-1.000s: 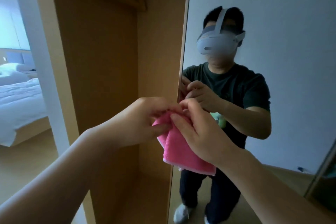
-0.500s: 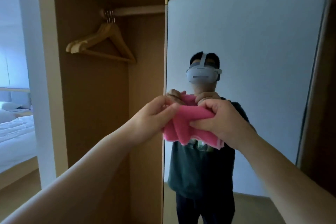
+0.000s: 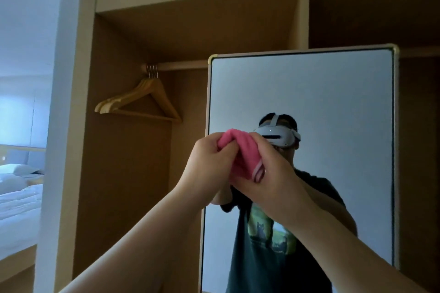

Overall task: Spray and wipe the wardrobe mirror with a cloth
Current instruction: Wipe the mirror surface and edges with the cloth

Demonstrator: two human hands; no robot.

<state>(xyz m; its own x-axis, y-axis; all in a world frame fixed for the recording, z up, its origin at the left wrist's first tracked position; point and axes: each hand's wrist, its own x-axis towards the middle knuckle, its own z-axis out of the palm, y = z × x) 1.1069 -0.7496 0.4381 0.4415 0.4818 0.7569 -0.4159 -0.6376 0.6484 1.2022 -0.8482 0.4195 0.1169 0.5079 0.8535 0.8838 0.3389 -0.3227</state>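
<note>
Cloth (image 3: 242, 150) bunched up high before the mirror (image 3: 321, 102).
Your left hand (image 3: 209, 162) and right hand (image 3: 271, 169) both grip it, fingers curled.

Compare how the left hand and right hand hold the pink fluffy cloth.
The left hand pinches the upper left end of the bunched pink fluffy cloth; the right hand wraps over its right side. The left hand overlaps the left edge of the tall pale-framed wardrobe mirror; the right hand lies before its glass. Both grip the cloth.
</note>
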